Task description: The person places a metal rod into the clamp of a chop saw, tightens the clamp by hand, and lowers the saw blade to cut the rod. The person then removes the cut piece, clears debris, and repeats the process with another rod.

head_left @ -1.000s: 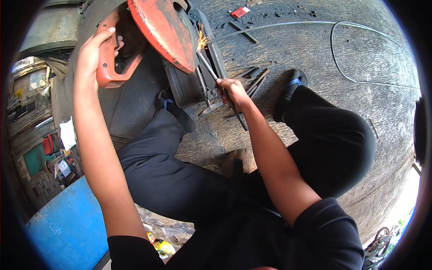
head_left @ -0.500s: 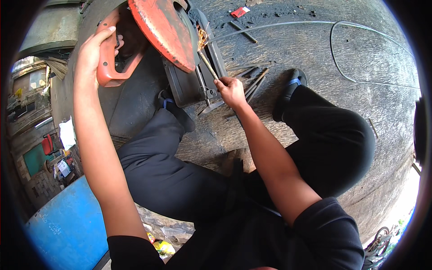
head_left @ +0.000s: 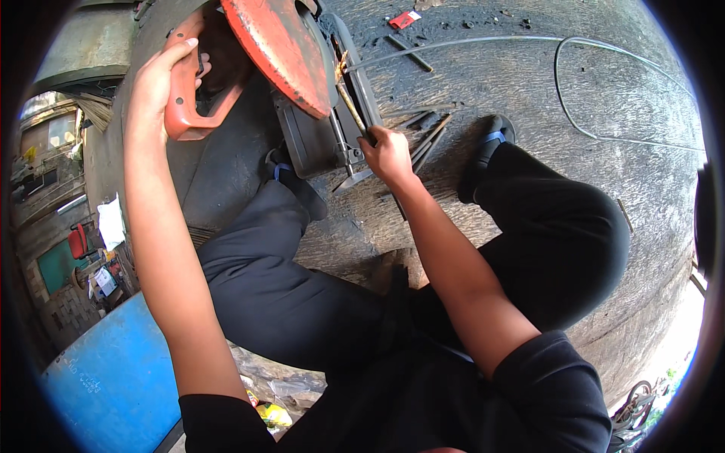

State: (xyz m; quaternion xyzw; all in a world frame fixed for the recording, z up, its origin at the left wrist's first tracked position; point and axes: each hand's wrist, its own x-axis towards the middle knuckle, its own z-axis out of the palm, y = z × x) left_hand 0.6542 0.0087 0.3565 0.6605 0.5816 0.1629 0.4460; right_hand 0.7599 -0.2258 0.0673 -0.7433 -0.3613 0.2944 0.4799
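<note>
My left hand point(head_left: 153, 89) is wrapped round the red D-shaped handle point(head_left: 181, 117) of a cut-off saw. The saw's worn red blade guard point(head_left: 279, 57) tilts over its dark metal base point(head_left: 303, 143). My right hand point(head_left: 390, 157) is closed on a thin metal rod point(head_left: 350, 106), whose far end reaches up beside the guard. A few orange sparks point(head_left: 342, 65) show at that end; the cutting point itself is mostly hidden by the guard. Between the base and my right hand lies the saw's clamp screw point(head_left: 340, 140).
Several short rods point(head_left: 432, 140) lie right of my right hand. A long wire point(head_left: 559, 72) loops across the worn floor, past a loose bar point(head_left: 410, 53) and a red packet point(head_left: 404, 20). My sandalled feet flank the saw. A blue panel point(head_left: 113, 370) stands at lower left.
The sparks have shrunk. My left hand and the saw's handle and guard have shifted slightly up and to the right. My right hand keeps its hold on the rod, nearly in place.
</note>
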